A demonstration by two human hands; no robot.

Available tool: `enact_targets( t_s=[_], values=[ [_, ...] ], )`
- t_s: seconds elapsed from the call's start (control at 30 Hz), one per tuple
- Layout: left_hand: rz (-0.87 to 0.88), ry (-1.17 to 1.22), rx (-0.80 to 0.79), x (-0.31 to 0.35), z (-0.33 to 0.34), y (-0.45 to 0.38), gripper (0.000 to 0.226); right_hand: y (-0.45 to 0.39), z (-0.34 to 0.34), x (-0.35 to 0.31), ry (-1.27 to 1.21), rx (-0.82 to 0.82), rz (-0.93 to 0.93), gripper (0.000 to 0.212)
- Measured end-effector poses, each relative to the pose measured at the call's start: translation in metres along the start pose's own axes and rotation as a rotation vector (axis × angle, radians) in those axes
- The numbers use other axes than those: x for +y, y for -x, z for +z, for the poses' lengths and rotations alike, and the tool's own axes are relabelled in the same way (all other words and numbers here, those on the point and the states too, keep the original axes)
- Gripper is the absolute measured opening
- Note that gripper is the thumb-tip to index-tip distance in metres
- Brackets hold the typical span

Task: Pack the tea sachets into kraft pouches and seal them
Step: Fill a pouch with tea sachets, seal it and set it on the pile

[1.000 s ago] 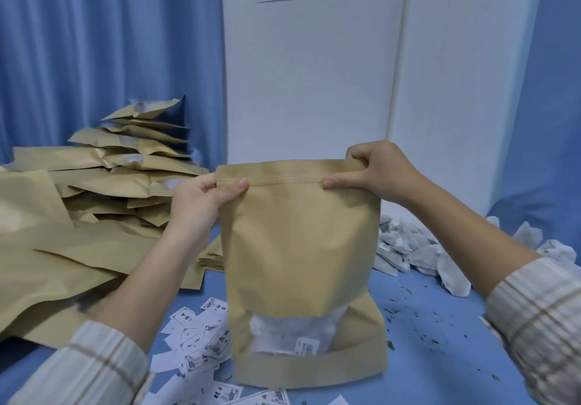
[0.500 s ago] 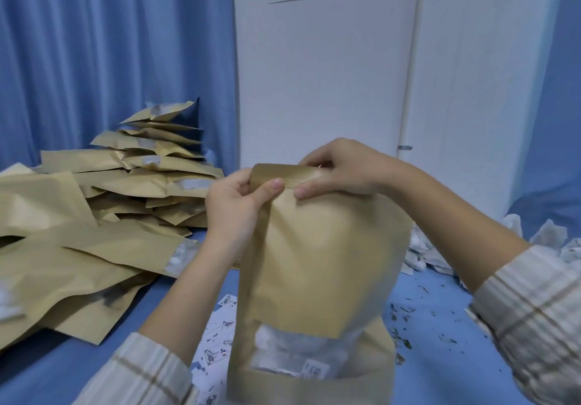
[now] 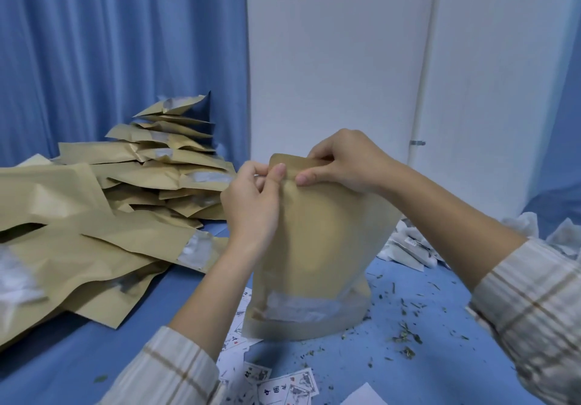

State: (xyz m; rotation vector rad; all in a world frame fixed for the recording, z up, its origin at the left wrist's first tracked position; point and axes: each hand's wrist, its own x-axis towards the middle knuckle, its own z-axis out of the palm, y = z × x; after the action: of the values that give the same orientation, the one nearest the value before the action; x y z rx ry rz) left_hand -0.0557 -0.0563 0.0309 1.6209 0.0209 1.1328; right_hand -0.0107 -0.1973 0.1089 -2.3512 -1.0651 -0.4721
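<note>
We see a blue desk (image 3: 440, 326) flecked with tea crumbs, backed by pleated blue curtains (image 3: 110, 58). The matte kraft pouch (image 3: 317, 247) stands upright at its centre; our left hand (image 3: 251, 203) and right hand (image 3: 342, 165) pinch its top strip. Left of the pouch lie creased pouch stacks (image 3: 125, 190), right of it white sachets (image 3: 412, 247).

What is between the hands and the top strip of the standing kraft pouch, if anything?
Nothing visible. The left hand and the right hand both already pinch the top strip of the kraft pouch, thumbs on the near side. The pile of pouches lies off to the left, and the loose sachets sit behind on the right.
</note>
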Motion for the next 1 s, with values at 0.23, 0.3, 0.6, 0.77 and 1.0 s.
enact_targets(
  t_s=[0.23,0.3,0.6,0.77,1.0],
  values=[
    [0.063,-0.123,0.023,-0.003,0.002,0.001,0.022,-0.005,0.005,-0.005,0.078,-0.047,-0.022,0.033],
    [0.078,-0.098,0.004,-0.002,0.002,0.004,0.026,-0.006,0.005,-0.007,0.070,-0.043,-0.032,0.039],
    [0.088,-0.071,-0.051,-0.004,-0.001,0.005,0.026,-0.010,0.009,-0.017,0.100,-0.081,-0.022,0.034],
    [-0.034,0.026,-0.021,-0.006,0.003,0.008,0.024,-0.015,0.019,-0.020,0.208,0.029,-0.073,0.035],
    [-0.142,0.238,-0.150,-0.004,-0.001,0.007,0.023,-0.007,0.018,0.004,0.418,0.086,-0.147,0.042]
  ],
)
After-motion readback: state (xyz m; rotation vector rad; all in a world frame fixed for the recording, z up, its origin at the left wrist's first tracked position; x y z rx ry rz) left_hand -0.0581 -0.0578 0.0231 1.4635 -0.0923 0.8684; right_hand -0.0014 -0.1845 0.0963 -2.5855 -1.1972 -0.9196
